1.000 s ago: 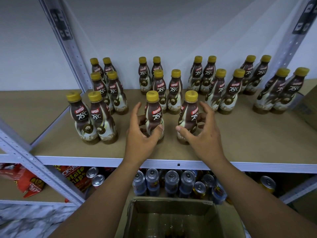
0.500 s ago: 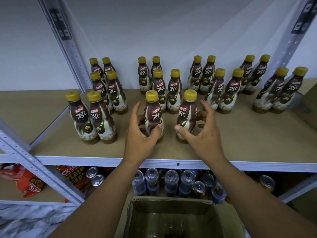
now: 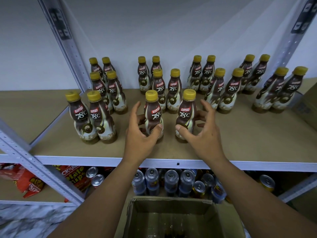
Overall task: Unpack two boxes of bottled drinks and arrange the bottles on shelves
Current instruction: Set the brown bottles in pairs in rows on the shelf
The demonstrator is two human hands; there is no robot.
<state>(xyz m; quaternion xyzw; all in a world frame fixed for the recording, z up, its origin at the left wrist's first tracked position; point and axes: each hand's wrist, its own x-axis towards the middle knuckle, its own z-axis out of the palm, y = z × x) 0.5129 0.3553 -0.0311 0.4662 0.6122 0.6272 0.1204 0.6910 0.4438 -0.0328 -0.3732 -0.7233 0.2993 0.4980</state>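
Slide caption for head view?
Left hand and right hand hold two yellow-capped brown plastic bottles upright on tan shelf.

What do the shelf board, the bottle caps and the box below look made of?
Shelf board: matte tan fibreboard or similar, no grain visible. Bottle caps: yellow plastic, likely, faintly glossy. Box: brown corrugated cardboard, judging by dull folded flaps.

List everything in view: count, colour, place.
bottles: twenty, brown with yellow caps, upright on the upper shelf
shelf: one, tan board on a grey frame
cans: many, silver tops, lower shelf, centre
snack bags: several, red, lower shelf, left
box: one, brown, open, bottom centre
carton: one, brown, right edge of the shelf, cut off
left hand: grips a front bottle
right hand: curled round the front bottle beside it
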